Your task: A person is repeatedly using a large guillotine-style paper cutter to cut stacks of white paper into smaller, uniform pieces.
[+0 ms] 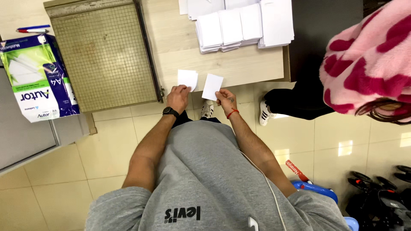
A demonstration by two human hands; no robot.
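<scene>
head view: left hand (177,97) pinches a small white paper slip (187,79) at its lower edge, fingers closed on it; a black watch (170,112) sits on that wrist. right hand (226,99) grips a second white slip (212,86) by its bottom corner, held tilted, just beside the first slip and apart from it. paper cutter (105,55) with a gridded bed lies directly left of the left hand. stacks of cut white sheets (239,25) rest on the wooden table (222,64) beyond both hands
</scene>
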